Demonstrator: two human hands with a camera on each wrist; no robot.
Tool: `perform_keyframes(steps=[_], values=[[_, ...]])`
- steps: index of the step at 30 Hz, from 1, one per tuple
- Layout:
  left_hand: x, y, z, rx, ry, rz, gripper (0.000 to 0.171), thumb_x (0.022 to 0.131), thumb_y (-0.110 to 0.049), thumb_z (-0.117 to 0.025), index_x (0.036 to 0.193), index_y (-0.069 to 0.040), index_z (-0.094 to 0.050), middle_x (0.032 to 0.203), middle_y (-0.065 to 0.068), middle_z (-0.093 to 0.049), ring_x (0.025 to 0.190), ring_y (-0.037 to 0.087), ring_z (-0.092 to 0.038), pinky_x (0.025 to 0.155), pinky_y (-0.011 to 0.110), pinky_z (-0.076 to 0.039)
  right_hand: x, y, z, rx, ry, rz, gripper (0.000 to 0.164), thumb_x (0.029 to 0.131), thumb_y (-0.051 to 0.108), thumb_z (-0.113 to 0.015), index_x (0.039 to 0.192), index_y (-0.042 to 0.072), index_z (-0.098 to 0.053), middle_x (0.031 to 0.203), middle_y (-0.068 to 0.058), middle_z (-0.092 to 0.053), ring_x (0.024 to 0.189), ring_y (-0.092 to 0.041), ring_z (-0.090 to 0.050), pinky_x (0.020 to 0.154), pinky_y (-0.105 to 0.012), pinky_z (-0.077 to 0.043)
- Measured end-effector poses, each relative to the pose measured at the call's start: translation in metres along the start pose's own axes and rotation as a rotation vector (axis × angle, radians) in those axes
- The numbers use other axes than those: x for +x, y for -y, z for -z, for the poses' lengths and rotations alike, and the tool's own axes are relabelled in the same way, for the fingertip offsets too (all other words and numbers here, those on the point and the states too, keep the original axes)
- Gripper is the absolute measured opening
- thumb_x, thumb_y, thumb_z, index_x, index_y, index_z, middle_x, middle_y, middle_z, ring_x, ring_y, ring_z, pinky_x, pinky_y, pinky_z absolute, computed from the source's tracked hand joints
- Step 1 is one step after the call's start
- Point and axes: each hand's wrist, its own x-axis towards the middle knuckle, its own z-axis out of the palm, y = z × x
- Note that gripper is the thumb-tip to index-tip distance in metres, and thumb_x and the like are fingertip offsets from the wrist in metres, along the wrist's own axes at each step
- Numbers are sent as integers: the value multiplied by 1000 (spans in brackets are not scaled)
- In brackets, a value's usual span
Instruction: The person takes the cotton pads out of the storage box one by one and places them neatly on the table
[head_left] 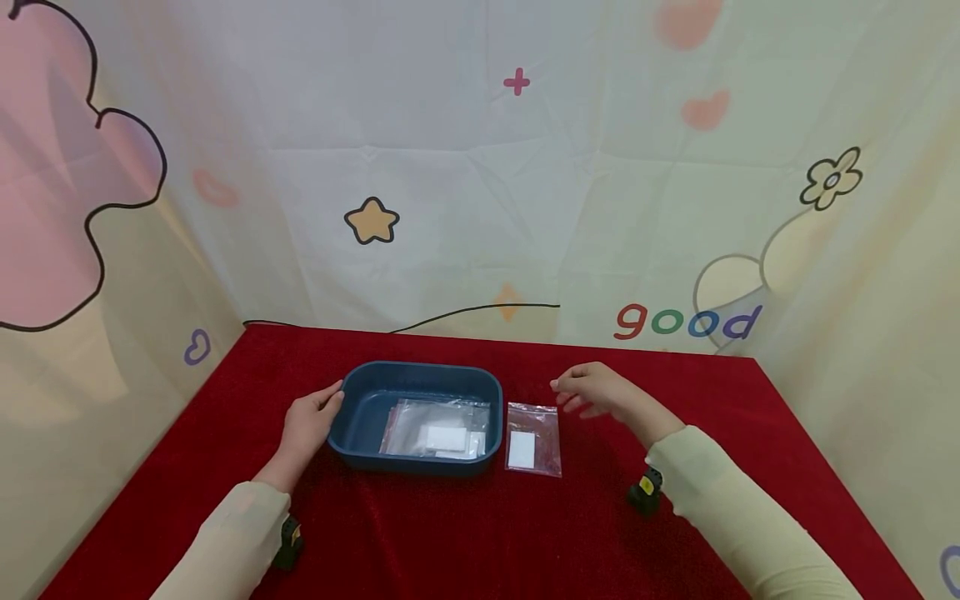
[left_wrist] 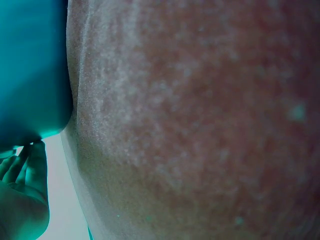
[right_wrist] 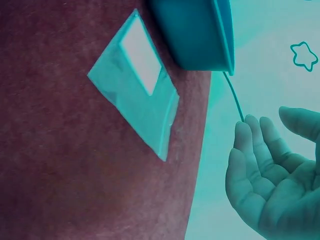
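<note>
A dark blue basin (head_left: 416, 465) sits on the red cloth in the head view. My left hand (head_left: 309, 425) touches its left side near the rim, with thumb and fingertips against the wall; the left wrist view shows only part of this hand (left_wrist: 25, 200). Inside the basin lie several clear zip bags (head_left: 420, 417) with white cards in them. Just right of the basin, one clear zip bag (head_left: 546, 442) with a white card (head_left: 521, 450) lies flat on the cloth. My right hand (head_left: 600, 392) hovers above and right of that bag, fingers loosely bent and holding nothing.
The red cloth (head_left: 390, 533) covers the table. A pale printed curtain (head_left: 450, 167) with cartoon shapes and the word "good" stands behind the table and along both sides. Dark wrist devices (head_left: 647, 492) sit under both sleeves.
</note>
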Motion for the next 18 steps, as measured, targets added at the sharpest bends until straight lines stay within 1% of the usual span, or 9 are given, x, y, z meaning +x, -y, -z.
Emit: perform_keyframes(steps=[4,7,10,12,16,18], values=[[0,-1,0,-1,3,4,46,109,-19,-48,150,0,-47,156,23,-45,148,41,-42,119,54,-41,2,6,3,7,21,8,37,103,29,-59,123,-1,-67,117,-24,-72,98,-26,-73,90,-40,-62],[0,-1,1,3,5,10,46,109,-19,-48,151,0,-47,156,23,-45,148,41,-42,119,54,-41,4,11,3,20,55,18,38,103,30,-58,124,-1,-66,112,-19,-74,94,-20,-72,86,-35,-62],[0,-1,1,7,6,13,46,109,-19,-48,151,0,-46,156,23,-45,148,41,-42,119,54,-41,7,16,2,49,79,18,37,103,30,-59,123,0,-67,106,-11,-75,94,-20,-72,87,-34,-61],[0,-1,1,12,5,13,46,109,-19,-48,151,0,-46,156,23,-45,148,41,-42,119,54,-41,9,19,1,59,87,24,37,103,30,-59,123,1,-67,105,-9,-75,96,-22,-72,88,-35,-61],[0,-2,1,19,3,10,46,109,-19,-48,151,0,-46,156,23,-45,148,41,-42,119,54,-41,13,25,0,65,98,45,37,103,30,-60,124,1,-65,114,-16,-74,102,-26,-72,91,-36,-61],[0,-2,0,18,3,10,46,109,-19,-48,151,0,-46,156,23,-45,148,41,-42,119,54,-41,14,28,-1,71,104,56,37,103,30,-59,126,1,-64,121,-21,-71,104,-27,-71,93,-37,-61]])
